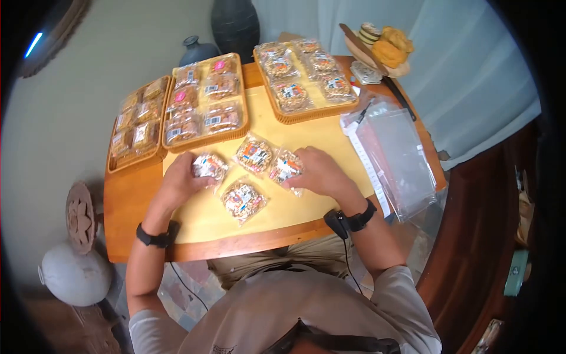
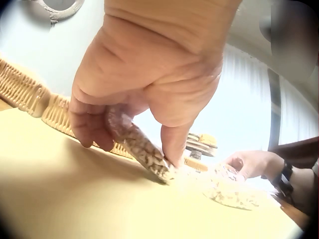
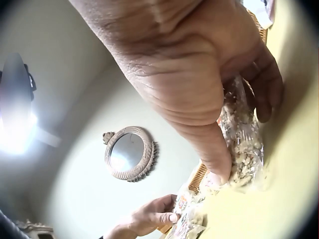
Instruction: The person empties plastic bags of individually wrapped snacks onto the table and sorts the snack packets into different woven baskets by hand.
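Note:
My left hand grips a round, lumpy cake in a clear labelled wrapper. In the left wrist view this wrapped cake is tilted, its lower edge close to the tabletop, thumb on one side and fingers on the other. Opposite, my right hand holds a similar wrapped cake between thumb and fingers; the right wrist view shows its cake standing partly on edge. Between the hands lie two more wrapped cakes, one farther back and one nearer me.
Two wicker trays of packets, a narrow one and a wider one, stand at the back left. Another tray of wrapped cakes is at the back. Clear plastic bags lie at right, with a fruit stand behind.

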{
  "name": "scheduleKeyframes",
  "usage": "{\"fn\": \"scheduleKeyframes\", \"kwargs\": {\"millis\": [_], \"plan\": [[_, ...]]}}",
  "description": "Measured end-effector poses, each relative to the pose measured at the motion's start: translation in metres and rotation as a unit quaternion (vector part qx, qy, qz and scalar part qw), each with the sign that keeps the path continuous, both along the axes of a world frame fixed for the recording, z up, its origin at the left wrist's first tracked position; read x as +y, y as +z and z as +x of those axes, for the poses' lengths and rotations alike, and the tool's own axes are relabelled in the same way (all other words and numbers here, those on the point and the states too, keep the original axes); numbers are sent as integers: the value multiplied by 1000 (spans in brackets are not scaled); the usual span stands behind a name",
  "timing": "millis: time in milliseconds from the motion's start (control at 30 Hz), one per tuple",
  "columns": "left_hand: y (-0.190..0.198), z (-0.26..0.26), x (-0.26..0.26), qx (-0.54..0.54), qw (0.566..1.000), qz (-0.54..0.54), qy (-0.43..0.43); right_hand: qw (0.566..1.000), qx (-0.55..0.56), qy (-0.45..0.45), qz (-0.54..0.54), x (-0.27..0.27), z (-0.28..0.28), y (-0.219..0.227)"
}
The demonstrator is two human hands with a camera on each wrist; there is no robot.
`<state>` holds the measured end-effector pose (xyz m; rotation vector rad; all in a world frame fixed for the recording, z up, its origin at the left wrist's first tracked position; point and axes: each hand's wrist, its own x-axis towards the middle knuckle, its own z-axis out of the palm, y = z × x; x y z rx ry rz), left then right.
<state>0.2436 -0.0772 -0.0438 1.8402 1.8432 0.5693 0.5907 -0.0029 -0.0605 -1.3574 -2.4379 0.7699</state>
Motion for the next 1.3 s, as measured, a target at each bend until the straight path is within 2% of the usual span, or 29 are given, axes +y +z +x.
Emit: {"fn": "scheduleKeyframes", "kwargs": {"millis": [33,167,200,233,267,300,367,400,433,500,533,600,700,800,933,967,1000,1033,1067,1100,1133,1200,1233,1300], "plan": [[3,-6,0,-21,996,-76,40,999,16,19,-36,1,3,-1],[1,-26,-7,-37,992,-119,12,986,140,-10,-87,3,21,11],[8,-25,-10,-148,986,-75,7,985,145,-15,-86,6,22,12],[15,-24,-11,-256,966,-33,2,952,269,-30,-142,10,21,13],[21,-18,-4,-300,953,17,-41,900,388,-42,-193,16,21,14],[34,-13,3,-295,954,13,-44,897,393,-45,-195,22,19,15],[61,-4,26,-264,964,-2,-37,838,464,-89,-274,39,11,20],[62,3,40,-278,959,12,-47,798,513,-102,-299,47,5,16],[63,13,56,-275,960,12,-46,796,516,-101,-300,49,0,14],[66,36,93,-293,954,19,-63,735,604,-137,-275,55,-7,11],[65,45,111,-274,959,24,-76,733,606,-137,-276,57,-10,4],[56,62,155,-252,963,29,-90,693,650,-168,-261,58,-13,-13],[41,86,206,-275,955,-30,-104,679,667,-159,-261,65,-13,-38],[36,106,235,-262,956,-82,-100,666,675,-192,-255,69,-8,-34],[17,115,253,-240,960,-83,-120,662,674,-207,-254,71,-7,-32],[13,117,253,-127,986,-8,-110,664,671,-210,-253,72,-8,-29],[11,118,251,-11,993,67,-98,667,668,-212,-254,72,-9,-29],[12,117,250,-9,993,65,-97,666,668,-212,-255,73,-9,-30],[13,115,248,107,976,160,-100,672,664,-204,-256,73,-8,-31],[15,115,245,220,937,252,-101,679,659,-197,-256,74,-8,-31],[27,120,237,221,936,252,-103,678,660,-197,-255,74,-7,-32],[53,132,214,-9,978,162,-134,721,621,-187,-244,73,-6,-33],[62,137,203,-8,977,163,-136,720,623,-187,-243,72,-6,-31],[73,143,187,-87,966,-14,-242,732,616,-172,-235,70,-8,-28]]}}
